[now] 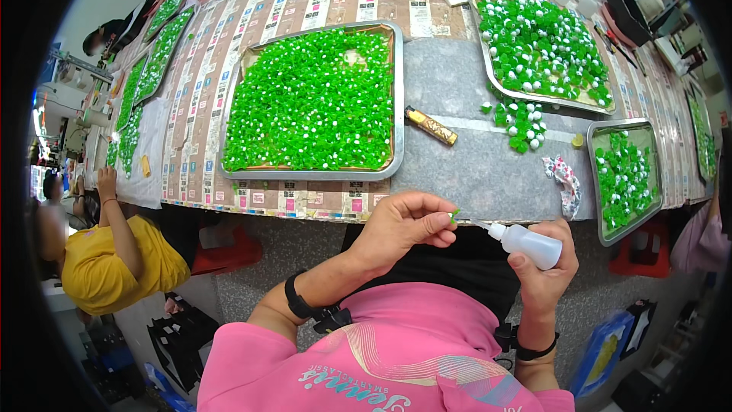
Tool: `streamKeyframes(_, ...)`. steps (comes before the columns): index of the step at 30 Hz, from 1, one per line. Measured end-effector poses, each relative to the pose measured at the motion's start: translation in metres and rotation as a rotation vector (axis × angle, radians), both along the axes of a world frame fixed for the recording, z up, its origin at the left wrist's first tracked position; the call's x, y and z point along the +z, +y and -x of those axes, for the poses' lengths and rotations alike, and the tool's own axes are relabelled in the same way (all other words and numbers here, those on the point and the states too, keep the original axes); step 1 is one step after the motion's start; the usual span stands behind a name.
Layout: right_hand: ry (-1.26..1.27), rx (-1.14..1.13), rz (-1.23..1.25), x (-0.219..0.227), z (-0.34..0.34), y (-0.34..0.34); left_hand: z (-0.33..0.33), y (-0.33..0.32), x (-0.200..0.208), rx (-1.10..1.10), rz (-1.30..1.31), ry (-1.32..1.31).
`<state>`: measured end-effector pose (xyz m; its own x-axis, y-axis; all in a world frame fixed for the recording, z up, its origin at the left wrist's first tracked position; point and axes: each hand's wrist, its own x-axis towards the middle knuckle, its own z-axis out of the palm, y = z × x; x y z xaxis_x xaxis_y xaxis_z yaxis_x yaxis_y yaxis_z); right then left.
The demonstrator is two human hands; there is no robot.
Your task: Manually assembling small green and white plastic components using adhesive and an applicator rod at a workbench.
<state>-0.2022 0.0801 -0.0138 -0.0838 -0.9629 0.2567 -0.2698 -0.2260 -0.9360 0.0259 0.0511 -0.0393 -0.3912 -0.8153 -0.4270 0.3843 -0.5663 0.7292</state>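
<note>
Grey tabletop (473,160) carried three metal trays of green beads around one gold lighter (431,126). Below it, left hand (400,229) pinched one green bead (454,215); right hand (545,267) gripped one white squeeze bottle (526,244).

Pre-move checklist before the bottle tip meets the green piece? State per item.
1. Left hand pinches the small green piece at its fingertips: ok.
2. Right hand grips the white squeeze bottle: ok.
3. Bottle nozzle points at the piece, tip close to it: ok; contact cannot tell.
4. Liquid left in the bottle: cannot tell.
5. Large tray of green pieces lies ahead on the table, apart from both hands: ok.
6. Loose green pieces lie outside the right-hand tray: not ok.
</note>
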Motion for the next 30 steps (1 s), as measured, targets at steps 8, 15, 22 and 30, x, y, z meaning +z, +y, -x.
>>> streamKeyframes(8,0.026,-0.013,-0.009,0.0005,0.0021,0.0022,0.004,0.0023,-0.0011,-0.005,-0.079,0.047)
streamKeyframes(15,0.05,-0.013,-0.001,0.0018,0.0033,0.0025,0.0049,0.002,-0.0004,-0.004,-0.088,0.028)
streamKeyframes(22,0.047,-0.02,-0.02,0.0015,0.0013,0.0015,0.0045,0.0018,-0.0001,-0.017,-0.083,0.036)
streamKeyframes(30,0.043,-0.019,0.017,0.0012,0.0034,0.0032,0.0042,0.0017,-0.0002,-0.02,-0.082,0.048)
